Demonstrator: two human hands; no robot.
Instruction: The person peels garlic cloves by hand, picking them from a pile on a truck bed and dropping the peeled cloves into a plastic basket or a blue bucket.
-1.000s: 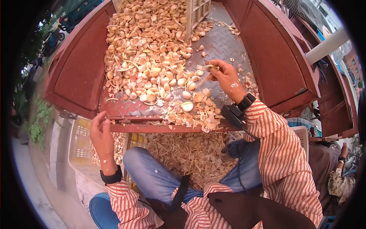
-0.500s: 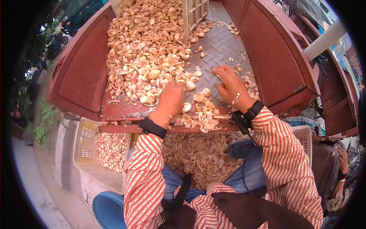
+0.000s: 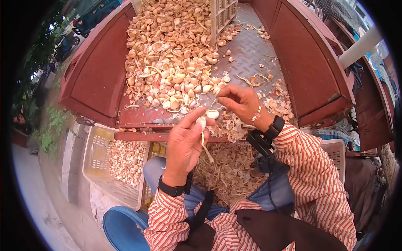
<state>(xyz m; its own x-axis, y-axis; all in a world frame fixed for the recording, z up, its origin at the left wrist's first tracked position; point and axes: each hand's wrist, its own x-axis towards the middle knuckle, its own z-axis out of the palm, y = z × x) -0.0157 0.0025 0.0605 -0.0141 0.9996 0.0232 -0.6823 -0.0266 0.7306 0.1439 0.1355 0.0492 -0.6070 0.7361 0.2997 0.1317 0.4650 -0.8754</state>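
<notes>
My left hand (image 3: 184,144) is raised in front of the truck bed's edge, thumb and fingers closed on a garlic clove (image 3: 201,122). From that clove a dry, curled stalk hangs down. Just beyond the fingertips is another whitish garlic clove (image 3: 212,113). My right hand (image 3: 240,104) is over the metal bed, its thumb and forefinger pinched together. Something pale shows at their tips; whether it is gripped or lies behind cannot be told. A big heap of garlic cloves (image 3: 167,54) with loose skins spreads to the left and beyond both hands.
Red side panels (image 3: 312,62) flank the treadplate bed (image 3: 247,54). A slatted plastic crate (image 3: 222,19) stands by the heap. Papery skins (image 3: 230,127) lie near the front edge. Below left are a basket (image 3: 98,167) with cloves and a blue bucket (image 3: 121,228). Husks (image 3: 222,175) cover the ground between my legs.
My left hand has drawn back from the heap toward me and turned up, now with a stalked garlic clove. My right hand has shifted left toward the heap, and its fingers have closed.
</notes>
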